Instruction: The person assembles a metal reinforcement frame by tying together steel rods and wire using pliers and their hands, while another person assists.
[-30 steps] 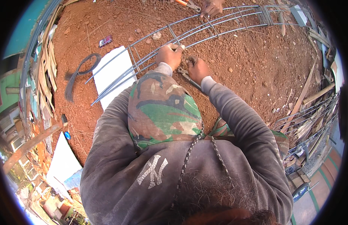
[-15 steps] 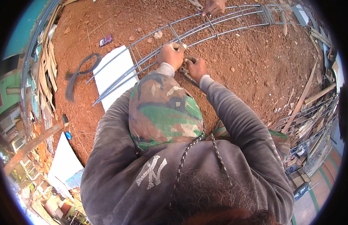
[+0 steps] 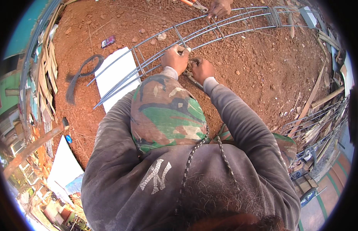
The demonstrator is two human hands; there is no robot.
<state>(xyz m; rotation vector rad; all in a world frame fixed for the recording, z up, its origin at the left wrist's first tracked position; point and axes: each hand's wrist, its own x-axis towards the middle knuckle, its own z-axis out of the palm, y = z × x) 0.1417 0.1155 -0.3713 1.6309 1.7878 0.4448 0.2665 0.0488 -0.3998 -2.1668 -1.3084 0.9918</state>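
A long steel rebar cage [image 3: 200,32], its bars joined by cross ties, runs across the red soil ahead of me. My left hand [image 3: 175,59] is closed at the cage's near side, thumb and forefinger pinched where a cross tie meets a long bar. Just right of it, my right hand [image 3: 202,70] has its fingers curled together; what they hold is too small to make out. A dark metal hand tool [image 3: 194,82] lies against the underside of that hand, partly hidden. Another person's hand [image 3: 220,7] touches the cage farther along, beside orange-handled pincers [image 3: 195,4].
A white sheet [image 3: 123,71] lies under the cage's left end. Beside it are a bundle of tie wire [image 3: 77,79] and a small dark red packet [image 3: 108,41]. A hammer [image 3: 40,145] rests at the left. Scrap wood [image 3: 48,73] lines the left edge.
The other person's orange-handled pincers have come further into view at the top, close to the cage. My hands stay almost in place, the right one shifting only slightly.
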